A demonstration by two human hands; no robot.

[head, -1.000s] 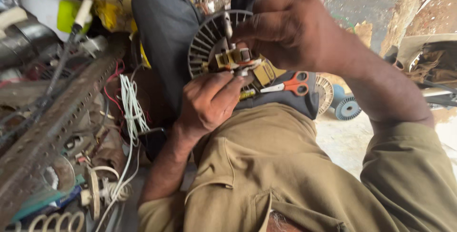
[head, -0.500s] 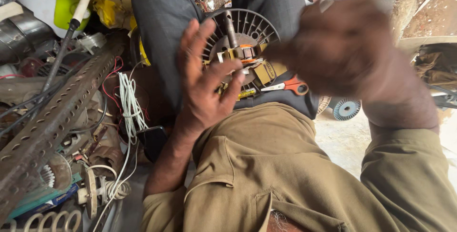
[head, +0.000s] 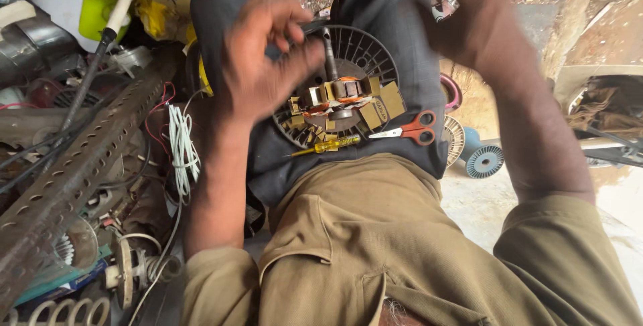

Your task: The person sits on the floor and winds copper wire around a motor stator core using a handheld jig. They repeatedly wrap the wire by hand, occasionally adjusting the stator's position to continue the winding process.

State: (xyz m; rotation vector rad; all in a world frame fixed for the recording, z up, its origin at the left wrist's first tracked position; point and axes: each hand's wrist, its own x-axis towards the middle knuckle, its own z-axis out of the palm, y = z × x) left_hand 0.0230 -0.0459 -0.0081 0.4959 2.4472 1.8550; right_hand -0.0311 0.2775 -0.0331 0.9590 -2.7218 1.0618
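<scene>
Your left hand (head: 258, 65) sits in the upper middle of the frame, fingers curled loosely with the tips pinched near the top rim of the black fan motor housing (head: 365, 51); whether that grip is actually clamped on anything, I cannot tell, since the fingertips hide what lies beneath them. Your right hand (head: 472, 11) is raised at the upper right, blurred, its grip unreadable, and it hangs above the housing without clearly touching it.

The housing rests on your lap at the centre of the frame, its ribbed round rim facing up. Inside it lies the stator with copper-coloured windings (head: 341, 95), and a metal shaft (head: 329, 55) stands up just behind that, close to your left thumb.

A small yellow-handled screwdriver (head: 328, 145) lies on your dark trousers just below the housing. Orange-handled scissors (head: 408, 130) lie to its right, touching the housing's lower right edge. At the left of the frame, a perforated metal bar (head: 80, 158) runs diagonally, with a bundle of white wire (head: 182, 142) beside it.
</scene>
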